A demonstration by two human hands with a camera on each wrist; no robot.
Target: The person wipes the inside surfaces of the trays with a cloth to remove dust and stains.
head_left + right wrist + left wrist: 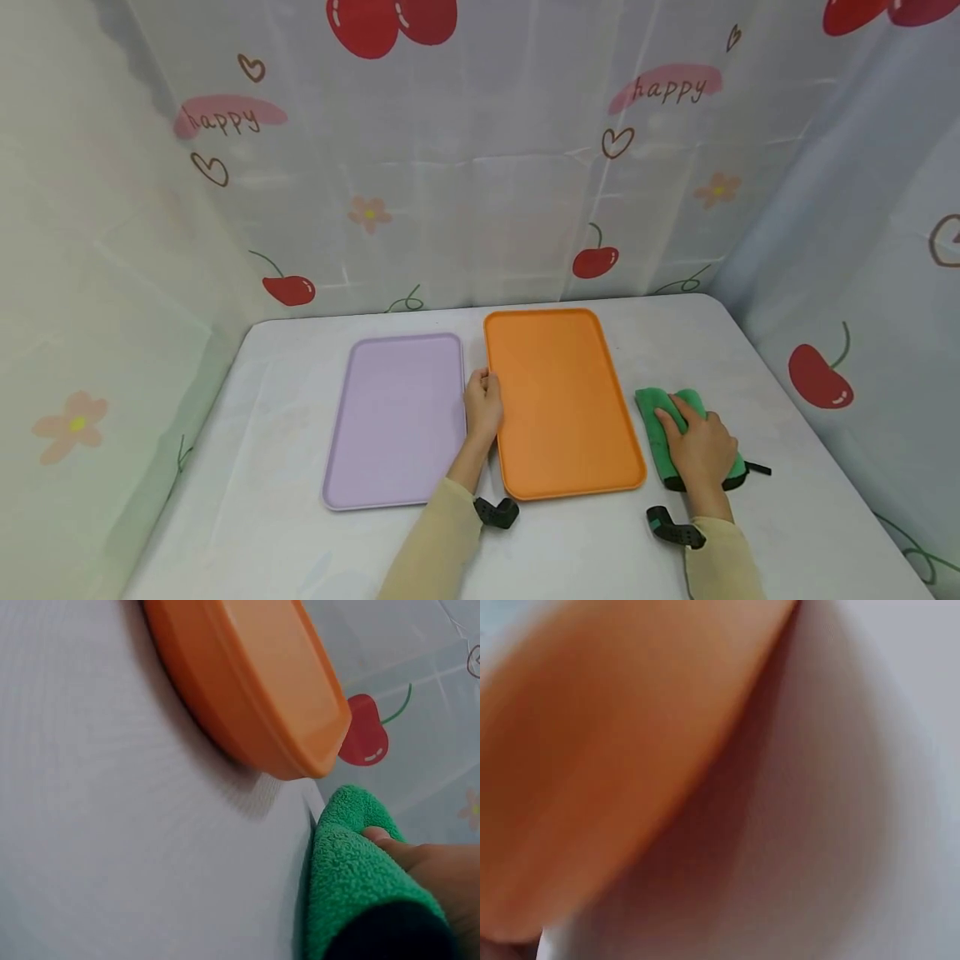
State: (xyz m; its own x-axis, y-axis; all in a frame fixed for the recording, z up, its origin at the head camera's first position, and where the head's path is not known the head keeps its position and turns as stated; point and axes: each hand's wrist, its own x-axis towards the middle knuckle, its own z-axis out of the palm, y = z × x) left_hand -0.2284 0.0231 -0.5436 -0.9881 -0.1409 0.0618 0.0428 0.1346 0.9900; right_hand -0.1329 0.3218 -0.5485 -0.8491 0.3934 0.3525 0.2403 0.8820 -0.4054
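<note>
An orange tray (558, 400) lies on the white table, its long left edge held by my left hand (483, 408), whose fingers curl at the rim. The left wrist view shows only the blurred orange side of the tray (615, 772) close up. To the right, my right hand (703, 450) grips a folded green towel (660, 433) with dark trim and a black loop. In the right wrist view the thumb presses into the green towel (352, 870), which rests on the table beside the tray's corner (292, 742).
A lilac tray (397, 421) lies left of the orange one, with my left hand and forearm between them. Black cameras are strapped to both wrists. A white curtain (465, 183) printed with cherries hangs behind and beside the table (277, 375).
</note>
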